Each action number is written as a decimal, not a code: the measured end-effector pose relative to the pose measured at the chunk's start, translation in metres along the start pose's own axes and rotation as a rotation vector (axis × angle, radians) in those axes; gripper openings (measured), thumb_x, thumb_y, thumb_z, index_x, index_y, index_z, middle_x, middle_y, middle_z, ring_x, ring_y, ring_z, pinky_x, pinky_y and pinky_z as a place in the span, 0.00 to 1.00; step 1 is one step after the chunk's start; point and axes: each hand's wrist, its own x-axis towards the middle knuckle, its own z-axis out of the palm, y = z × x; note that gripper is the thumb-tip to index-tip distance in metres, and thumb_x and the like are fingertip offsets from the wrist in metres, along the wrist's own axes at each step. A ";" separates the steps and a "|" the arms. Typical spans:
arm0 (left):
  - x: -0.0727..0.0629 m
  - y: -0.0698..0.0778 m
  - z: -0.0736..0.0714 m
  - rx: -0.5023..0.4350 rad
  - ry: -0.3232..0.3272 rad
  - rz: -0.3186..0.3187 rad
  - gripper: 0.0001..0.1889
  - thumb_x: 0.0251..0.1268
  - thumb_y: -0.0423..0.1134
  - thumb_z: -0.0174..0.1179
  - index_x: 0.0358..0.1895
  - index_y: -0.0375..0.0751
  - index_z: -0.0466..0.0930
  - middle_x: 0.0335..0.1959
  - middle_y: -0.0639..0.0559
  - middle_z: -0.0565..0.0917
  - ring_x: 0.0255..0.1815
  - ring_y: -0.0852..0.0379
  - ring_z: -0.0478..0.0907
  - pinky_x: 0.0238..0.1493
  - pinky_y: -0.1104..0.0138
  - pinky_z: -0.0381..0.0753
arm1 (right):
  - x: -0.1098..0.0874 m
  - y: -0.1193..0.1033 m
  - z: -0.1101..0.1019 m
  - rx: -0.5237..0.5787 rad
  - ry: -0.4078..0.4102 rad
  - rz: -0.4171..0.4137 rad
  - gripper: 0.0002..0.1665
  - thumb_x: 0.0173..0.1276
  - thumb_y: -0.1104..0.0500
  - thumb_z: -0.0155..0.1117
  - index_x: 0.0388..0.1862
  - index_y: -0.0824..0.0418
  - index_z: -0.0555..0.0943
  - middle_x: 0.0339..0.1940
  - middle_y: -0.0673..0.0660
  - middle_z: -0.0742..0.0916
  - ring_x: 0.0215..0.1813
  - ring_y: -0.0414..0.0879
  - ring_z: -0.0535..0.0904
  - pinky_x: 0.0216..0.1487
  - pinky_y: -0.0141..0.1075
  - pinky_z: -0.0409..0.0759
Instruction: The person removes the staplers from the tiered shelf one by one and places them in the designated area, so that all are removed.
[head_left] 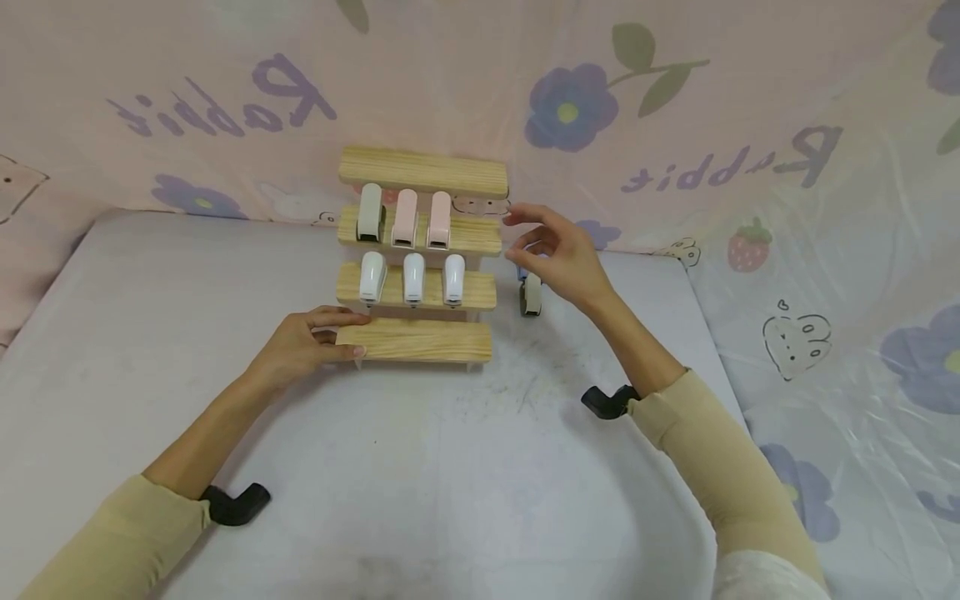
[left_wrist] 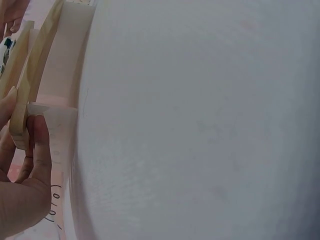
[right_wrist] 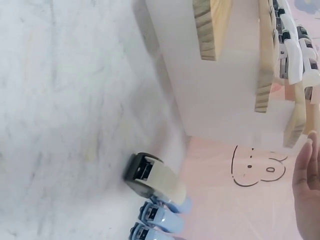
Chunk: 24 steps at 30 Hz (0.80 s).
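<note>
A four-step wooden display stand (head_left: 423, 172) with white side supports is on a white tabletop (head_left: 442, 467), its back near a pink curtain (head_left: 435, 50). Its second step from the top (head_left: 480, 237) carries a grey stapler (head_left: 371, 210) and two pink staplers (head_left: 406, 217); the step beneath (head_left: 481, 292) carries an off-white stapler (head_left: 372, 277) and two white staplers (head_left: 413, 277). The left hand (head_left: 294, 347) pinches the left end of the lowest step (head_left: 423, 341), its grip closed about the board. The right hand (head_left: 567, 260) is by the stand's right side, its grip loosely parted and holding nothing (whether a fingertip touches wood, I cannot tell). Below that hand, beside the stand, a beige stapler (right_wrist: 162, 181) rests on the tabletop, with blue staplers (right_wrist: 162, 217) next to it. Printed flowers and the mirrored word "Rabbit" decorate the curtain.
</note>
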 end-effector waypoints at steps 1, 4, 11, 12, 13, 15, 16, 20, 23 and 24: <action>0.000 0.000 0.000 0.001 0.000 0.000 0.27 0.56 0.41 0.75 0.61 0.40 0.82 0.70 0.44 0.69 0.72 0.46 0.60 0.62 0.60 0.71 | 0.002 0.003 0.001 0.009 -0.001 0.002 0.31 0.64 0.72 0.68 0.67 0.66 0.74 0.57 0.64 0.82 0.44 0.48 0.82 0.45 0.33 0.79; 0.000 0.001 -0.001 0.016 0.001 0.002 0.27 0.56 0.42 0.74 0.61 0.41 0.82 0.70 0.43 0.69 0.72 0.45 0.61 0.64 0.55 0.70 | 0.008 0.010 0.004 0.044 -0.010 -0.004 0.32 0.64 0.70 0.70 0.68 0.63 0.74 0.58 0.63 0.82 0.45 0.47 0.82 0.47 0.34 0.80; -0.001 0.002 -0.002 0.043 0.003 -0.001 0.27 0.57 0.43 0.74 0.60 0.40 0.82 0.70 0.42 0.69 0.71 0.44 0.62 0.65 0.51 0.70 | 0.016 -0.002 0.013 0.050 -0.044 0.025 0.33 0.64 0.69 0.70 0.68 0.64 0.73 0.61 0.63 0.82 0.50 0.51 0.82 0.52 0.37 0.80; -0.001 0.002 -0.002 0.044 0.005 -0.003 0.27 0.57 0.43 0.74 0.60 0.40 0.82 0.70 0.42 0.69 0.71 0.44 0.62 0.64 0.51 0.70 | 0.017 -0.007 0.014 0.040 -0.052 0.032 0.33 0.64 0.69 0.70 0.68 0.65 0.73 0.61 0.63 0.81 0.51 0.52 0.82 0.52 0.37 0.80; -0.001 0.002 -0.002 0.043 0.006 -0.003 0.26 0.57 0.42 0.74 0.60 0.40 0.82 0.70 0.42 0.69 0.71 0.44 0.62 0.64 0.52 0.70 | 0.018 -0.012 0.015 0.035 -0.060 0.036 0.33 0.64 0.70 0.69 0.68 0.66 0.73 0.62 0.64 0.81 0.52 0.53 0.82 0.53 0.38 0.80; -0.002 0.002 -0.002 0.038 0.007 -0.004 0.27 0.56 0.42 0.74 0.60 0.40 0.82 0.70 0.42 0.69 0.71 0.44 0.62 0.64 0.52 0.70 | 0.021 -0.023 0.016 0.041 -0.076 0.044 0.33 0.65 0.70 0.68 0.69 0.67 0.72 0.62 0.65 0.80 0.53 0.55 0.81 0.54 0.40 0.79; -0.002 0.002 -0.002 0.035 0.007 -0.004 0.27 0.56 0.42 0.74 0.60 0.41 0.82 0.70 0.42 0.69 0.71 0.45 0.62 0.64 0.53 0.70 | 0.022 -0.027 0.017 0.050 -0.083 0.048 0.32 0.65 0.70 0.68 0.68 0.68 0.72 0.62 0.65 0.80 0.54 0.56 0.81 0.55 0.41 0.79; -0.001 0.002 -0.002 0.012 0.001 -0.010 0.27 0.56 0.43 0.75 0.60 0.41 0.82 0.70 0.43 0.69 0.71 0.46 0.62 0.61 0.60 0.71 | 0.028 -0.031 0.020 0.078 -0.099 0.057 0.33 0.65 0.70 0.68 0.69 0.68 0.71 0.62 0.64 0.80 0.54 0.58 0.80 0.56 0.43 0.78; -0.001 0.002 -0.001 -0.002 -0.001 -0.013 0.28 0.55 0.42 0.75 0.60 0.41 0.82 0.70 0.44 0.70 0.70 0.46 0.63 0.58 0.66 0.73 | 0.034 -0.022 0.022 0.095 -0.103 0.056 0.33 0.65 0.69 0.69 0.69 0.65 0.72 0.62 0.61 0.81 0.54 0.55 0.80 0.56 0.43 0.78; -0.001 0.002 -0.001 -0.004 0.000 -0.011 0.28 0.55 0.42 0.75 0.60 0.41 0.82 0.69 0.44 0.70 0.70 0.46 0.63 0.58 0.67 0.73 | 0.035 -0.018 0.023 0.100 -0.103 0.056 0.33 0.64 0.68 0.70 0.69 0.63 0.73 0.62 0.60 0.81 0.54 0.54 0.80 0.56 0.43 0.78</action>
